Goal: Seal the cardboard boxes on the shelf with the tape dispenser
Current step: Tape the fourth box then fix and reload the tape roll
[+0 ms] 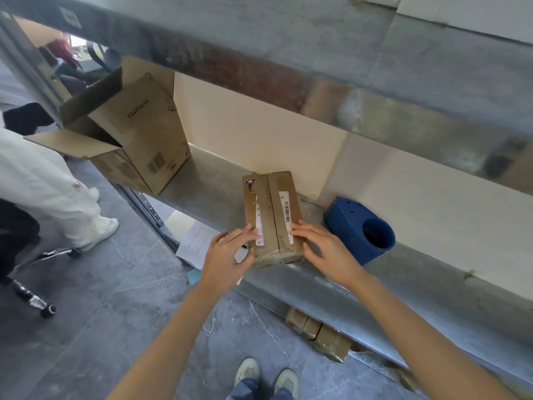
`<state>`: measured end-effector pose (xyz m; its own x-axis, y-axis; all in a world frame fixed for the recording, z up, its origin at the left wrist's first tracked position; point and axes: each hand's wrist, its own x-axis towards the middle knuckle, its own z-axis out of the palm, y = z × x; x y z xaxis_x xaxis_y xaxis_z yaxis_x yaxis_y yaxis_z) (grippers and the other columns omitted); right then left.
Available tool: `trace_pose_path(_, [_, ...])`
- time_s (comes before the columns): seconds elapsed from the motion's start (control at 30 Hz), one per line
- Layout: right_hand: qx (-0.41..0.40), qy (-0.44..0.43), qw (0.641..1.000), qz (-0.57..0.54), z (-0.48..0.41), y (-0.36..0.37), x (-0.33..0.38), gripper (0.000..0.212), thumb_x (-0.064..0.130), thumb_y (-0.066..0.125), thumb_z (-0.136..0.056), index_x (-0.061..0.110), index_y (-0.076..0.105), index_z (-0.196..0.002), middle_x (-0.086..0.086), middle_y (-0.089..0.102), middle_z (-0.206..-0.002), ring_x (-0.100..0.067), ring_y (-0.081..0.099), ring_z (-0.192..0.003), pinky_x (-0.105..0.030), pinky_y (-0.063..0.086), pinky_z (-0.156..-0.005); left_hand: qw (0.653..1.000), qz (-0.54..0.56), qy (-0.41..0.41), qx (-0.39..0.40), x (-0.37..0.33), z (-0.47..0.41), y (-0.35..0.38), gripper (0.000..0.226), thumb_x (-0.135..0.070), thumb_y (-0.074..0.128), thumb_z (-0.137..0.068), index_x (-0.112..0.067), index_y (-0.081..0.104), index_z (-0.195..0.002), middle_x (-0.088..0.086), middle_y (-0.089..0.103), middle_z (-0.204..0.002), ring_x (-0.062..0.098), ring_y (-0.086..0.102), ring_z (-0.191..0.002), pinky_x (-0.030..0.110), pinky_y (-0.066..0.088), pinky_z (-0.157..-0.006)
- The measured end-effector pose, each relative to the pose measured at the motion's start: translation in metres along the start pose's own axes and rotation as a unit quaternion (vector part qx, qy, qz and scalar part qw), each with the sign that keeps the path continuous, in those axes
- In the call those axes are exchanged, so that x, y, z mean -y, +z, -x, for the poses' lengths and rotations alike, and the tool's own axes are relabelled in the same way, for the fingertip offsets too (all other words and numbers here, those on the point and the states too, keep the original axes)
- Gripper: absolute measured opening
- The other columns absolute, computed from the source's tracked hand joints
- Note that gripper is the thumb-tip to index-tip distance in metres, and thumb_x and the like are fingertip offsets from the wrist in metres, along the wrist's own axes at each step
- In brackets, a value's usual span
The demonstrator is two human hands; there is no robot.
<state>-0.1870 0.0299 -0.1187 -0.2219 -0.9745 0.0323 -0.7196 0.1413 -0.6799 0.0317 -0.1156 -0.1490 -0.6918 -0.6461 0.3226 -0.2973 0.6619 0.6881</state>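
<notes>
box sits at the shelf edge with the left grip and right grip both open, flat on top, likely pressing its flaps shut for tape.

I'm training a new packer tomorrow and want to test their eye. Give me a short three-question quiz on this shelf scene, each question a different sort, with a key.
1. True or false: the large box at the left end of the shelf has its flaps standing open.
2. Fill in: the blue object lies on the shelf to the ___ of the small box.
3. Which thing do the left hand and the right hand both touch? A. large box B. small box C. blue object

Key: 1 true; 2 right; 3 B.
</notes>
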Motion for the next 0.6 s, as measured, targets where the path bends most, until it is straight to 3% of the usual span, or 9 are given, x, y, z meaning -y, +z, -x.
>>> trace_pose_path(0.17, [0.001,0.001,1.0,0.016,-0.001,-0.001,0.002,0.045,0.0,0.051,-0.097,0.025,0.058,-0.133,0.014,0.047,-0.147,0.0,0.031,-0.142,-0.018,0.027,-0.113,1.0,0.005,-0.005,0.013,-0.001,0.0,0.0,0.029,-0.016,0.057,-0.088,-0.023,0.069,-0.113,-0.012,0.067,-0.125,0.0,0.051,-0.131,0.05,0.048,-0.1])
trace_pose_path(0.3, [0.034,-0.005,0.999,0.012,0.0,-0.009,0.004,0.044,0.006,0.049,-0.1,0.029,0.054,-0.137,0.03,0.035,-0.144,0.01,0.022,-0.141,-0.014,0.022,-0.113,0.997,0.036,-0.01,0.064,0.0,-0.002,-0.01,0.032,-0.007,0.059,-0.093,-0.023,0.067,-0.119,-0.014,0.063,-0.129,-0.011,0.041,-0.133,0.039,0.046,-0.104])
trace_pose_path(0.4, [0.083,-0.008,0.996,0.016,-0.001,-0.017,0.003,0.051,0.007,0.053,-0.098,0.031,0.048,-0.142,0.028,0.032,-0.149,0.007,0.018,-0.145,-0.015,0.02,-0.114,0.994,0.034,-0.02,0.101,-0.001,-0.005,-0.019,0.044,0.001,0.062,-0.087,-0.025,0.066,-0.122,-0.02,0.056,-0.133,-0.014,0.042,-0.129,0.03,0.045,-0.101])
trace_pose_path(0.5, [0.092,-0.015,0.995,0.043,-0.005,-0.02,-0.001,0.059,-0.001,0.055,-0.092,0.029,0.049,-0.142,0.021,0.036,-0.149,0.005,0.021,-0.144,-0.014,0.023,-0.112,0.998,0.004,-0.008,0.063,-0.003,-0.008,-0.016,0.045,0.004,0.069,-0.079,-0.023,0.07,-0.114,-0.023,0.056,-0.125,-0.009,0.045,-0.124,0.025,0.044,-0.092])
trace_pose_path(0.6, [0.05,-0.022,0.998,0.044,-0.008,-0.014,-0.004,0.049,0.0,0.056,-0.095,0.027,0.056,-0.136,0.019,0.044,-0.144,0.004,0.029,-0.14,-0.016,0.024,-0.114,1.0,0.017,-0.015,0.011,-0.002,-0.005,-0.007,0.037,-0.001,0.071,-0.077,-0.024,0.073,-0.106,-0.023,0.063,-0.118,-0.015,0.049,-0.121,0.019,0.041,-0.093])
